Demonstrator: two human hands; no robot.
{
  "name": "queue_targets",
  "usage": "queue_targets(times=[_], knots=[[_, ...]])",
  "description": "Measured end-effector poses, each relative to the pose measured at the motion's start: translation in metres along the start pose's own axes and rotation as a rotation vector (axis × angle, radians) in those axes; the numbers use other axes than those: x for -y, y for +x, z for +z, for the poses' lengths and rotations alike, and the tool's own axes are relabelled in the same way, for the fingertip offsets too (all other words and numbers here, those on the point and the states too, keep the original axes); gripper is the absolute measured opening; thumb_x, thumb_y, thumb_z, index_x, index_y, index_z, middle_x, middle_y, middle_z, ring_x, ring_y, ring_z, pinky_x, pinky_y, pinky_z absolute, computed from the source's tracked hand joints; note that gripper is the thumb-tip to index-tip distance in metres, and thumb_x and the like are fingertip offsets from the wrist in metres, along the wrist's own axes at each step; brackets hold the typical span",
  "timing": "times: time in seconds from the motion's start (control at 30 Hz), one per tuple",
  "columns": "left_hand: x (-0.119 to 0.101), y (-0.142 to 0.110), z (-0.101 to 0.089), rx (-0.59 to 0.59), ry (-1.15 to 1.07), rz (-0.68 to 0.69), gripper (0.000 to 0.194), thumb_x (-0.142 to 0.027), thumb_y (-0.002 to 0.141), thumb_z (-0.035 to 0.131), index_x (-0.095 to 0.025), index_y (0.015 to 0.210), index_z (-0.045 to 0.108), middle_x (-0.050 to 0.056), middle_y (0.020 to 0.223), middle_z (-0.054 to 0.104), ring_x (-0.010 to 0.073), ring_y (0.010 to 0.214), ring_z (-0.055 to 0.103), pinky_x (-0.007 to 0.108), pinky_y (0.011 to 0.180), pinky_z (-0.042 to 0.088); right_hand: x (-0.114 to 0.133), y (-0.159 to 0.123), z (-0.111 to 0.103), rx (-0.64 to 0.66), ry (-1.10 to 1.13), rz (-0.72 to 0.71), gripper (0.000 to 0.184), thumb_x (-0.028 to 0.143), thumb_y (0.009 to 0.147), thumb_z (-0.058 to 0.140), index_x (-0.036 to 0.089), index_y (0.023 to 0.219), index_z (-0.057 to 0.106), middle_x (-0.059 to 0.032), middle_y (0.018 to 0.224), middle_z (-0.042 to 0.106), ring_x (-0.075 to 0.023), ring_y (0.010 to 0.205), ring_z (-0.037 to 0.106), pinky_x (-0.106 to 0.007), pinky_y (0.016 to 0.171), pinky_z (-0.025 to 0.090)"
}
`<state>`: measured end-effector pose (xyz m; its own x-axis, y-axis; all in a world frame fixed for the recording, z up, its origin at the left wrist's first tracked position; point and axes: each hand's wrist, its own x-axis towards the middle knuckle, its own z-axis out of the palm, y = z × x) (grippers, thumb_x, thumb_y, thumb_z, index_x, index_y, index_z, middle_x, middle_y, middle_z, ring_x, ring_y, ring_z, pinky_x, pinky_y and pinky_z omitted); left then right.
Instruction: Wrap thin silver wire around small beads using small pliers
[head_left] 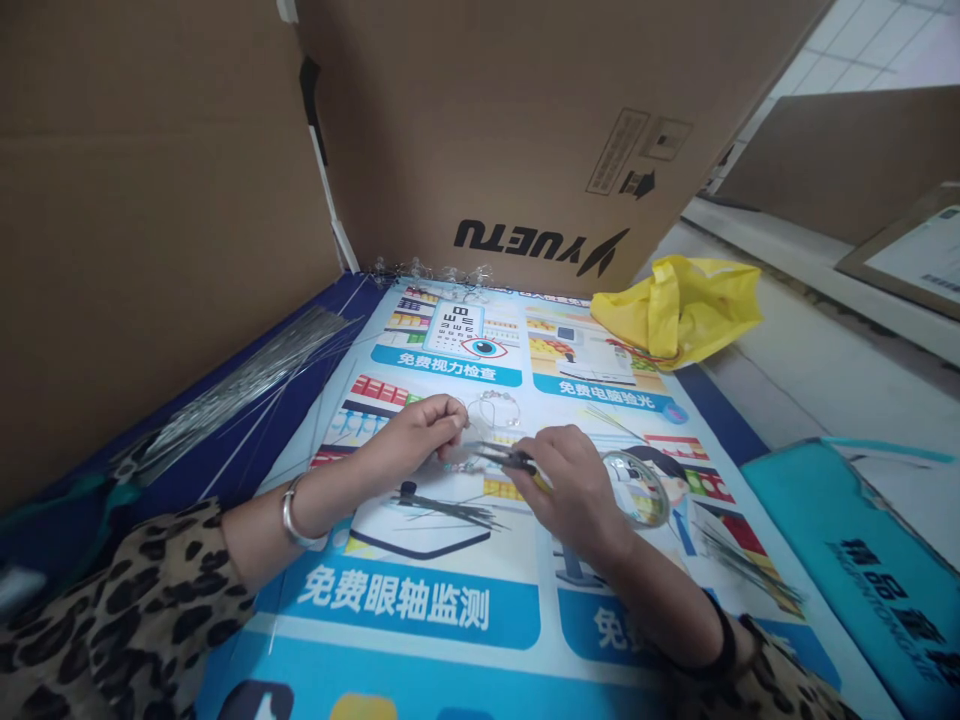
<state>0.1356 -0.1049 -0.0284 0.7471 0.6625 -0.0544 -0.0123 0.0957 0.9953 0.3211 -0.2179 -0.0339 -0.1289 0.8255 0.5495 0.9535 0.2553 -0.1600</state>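
My left hand (427, 432) is closed in a pinch on a thin wire, whose fine loop (501, 398) with small clear beads shows just beyond the fingertips. In my right hand (574, 485) is a pair of pliers (510, 458), jaws pointing left towards the pinched wire. Whether the jaws touch the wire I cannot tell. Below the hands lies a small bunch of cut wires (454, 510) on the printed poster (517, 590). Right of my right hand sits a round clear ring-shaped roll (637, 490).
A long bundle of silvery wires (255, 380) lies at left, near a green-handled tool (112, 495). Beaded wire pieces (450, 275) line the back under a cardboard wall (480, 130). At right are a yellow bag (686, 310), more wires (750, 560) and a turquoise box (847, 560).
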Motion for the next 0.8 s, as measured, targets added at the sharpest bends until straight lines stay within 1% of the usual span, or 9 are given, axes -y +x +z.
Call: queue_targets(times=[0.07, 0.1, 0.13, 0.27, 0.4, 0.67, 0.8], knots=[[-0.001, -0.001, -0.002, 0.056, 0.033, -0.005, 0.011, -0.028, 0.082, 0.049, -0.017, 0.079, 0.049, -0.005, 0.060, 0.047, 0.0067, 0.051, 0.041, 0.021, 0.053, 0.031, -0.006, 0.000, 0.002, -0.099, 0.043, 0.048, 0.014, 0.029, 0.084, 0.053, 0.018, 0.091, 0.058, -0.0067, 0.082, 0.059, -0.0194, 0.082, 0.050, -0.033, 0.075, 0.041], [-0.003, -0.001, -0.002, 0.084, 0.062, -0.016, 0.011, -0.028, 0.082, 0.049, -0.017, 0.079, 0.050, -0.005, 0.059, 0.046, 0.0068, 0.052, 0.041, 0.020, 0.053, 0.030, -0.009, 0.000, 0.003, -0.131, 0.038, 0.060, 0.014, 0.029, 0.083, 0.054, 0.017, 0.091, 0.057, -0.0067, 0.081, 0.059, -0.0197, 0.083, 0.051, -0.033, 0.075, 0.041], [-0.005, -0.002, -0.002, 0.108, 0.094, -0.030, 0.011, -0.028, 0.082, 0.049, -0.017, 0.079, 0.050, -0.006, 0.058, 0.046, 0.0068, 0.052, 0.041, 0.020, 0.053, 0.030, -0.011, 0.000, 0.004, -0.133, 0.019, 0.057, 0.015, 0.029, 0.083, 0.055, 0.017, 0.092, 0.058, -0.0066, 0.081, 0.059, -0.0201, 0.083, 0.051, -0.034, 0.074, 0.041], [-0.011, -0.005, 0.000, 0.170, 0.177, -0.049, 0.011, -0.027, 0.082, 0.047, -0.017, 0.078, 0.050, -0.006, 0.057, 0.045, 0.0068, 0.052, 0.039, 0.020, 0.052, 0.029, -0.011, 0.002, 0.002, -0.031, -0.076, 0.016, 0.018, 0.033, 0.083, 0.054, 0.017, 0.089, 0.060, -0.0070, 0.080, 0.057, -0.0207, 0.082, 0.049, -0.033, 0.071, 0.039], [-0.011, -0.005, 0.000, 0.174, 0.238, -0.055, 0.011, -0.027, 0.082, 0.045, -0.018, 0.078, 0.049, -0.006, 0.058, 0.046, 0.0070, 0.051, 0.039, 0.020, 0.051, 0.029, -0.003, 0.004, -0.003, 0.029, -0.129, -0.006, 0.020, 0.034, 0.084, 0.053, 0.017, 0.088, 0.062, -0.0071, 0.081, 0.057, -0.0200, 0.079, 0.048, -0.033, 0.070, 0.037], [-0.005, -0.004, -0.002, 0.231, 0.345, -0.083, 0.009, -0.027, 0.082, 0.044, -0.019, 0.080, 0.048, -0.006, 0.061, 0.044, 0.0067, 0.047, 0.037, 0.020, 0.046, 0.029, -0.004, 0.003, -0.002, -0.001, -0.139, -0.018, 0.019, 0.033, 0.083, 0.054, 0.017, 0.089, 0.062, -0.0067, 0.082, 0.056, -0.0197, 0.080, 0.047, -0.032, 0.071, 0.035], [-0.004, -0.003, -0.002, 0.226, 0.356, -0.095, 0.009, -0.027, 0.082, 0.044, -0.019, 0.080, 0.047, -0.006, 0.059, 0.043, 0.0064, 0.045, 0.036, 0.020, 0.045, 0.027, -0.004, 0.002, -0.002, 0.019, -0.160, -0.047, 0.018, 0.032, 0.082, 0.055, 0.017, 0.090, 0.062, -0.0067, 0.084, 0.057, -0.0193, 0.079, 0.046, -0.032, 0.070, 0.034]])
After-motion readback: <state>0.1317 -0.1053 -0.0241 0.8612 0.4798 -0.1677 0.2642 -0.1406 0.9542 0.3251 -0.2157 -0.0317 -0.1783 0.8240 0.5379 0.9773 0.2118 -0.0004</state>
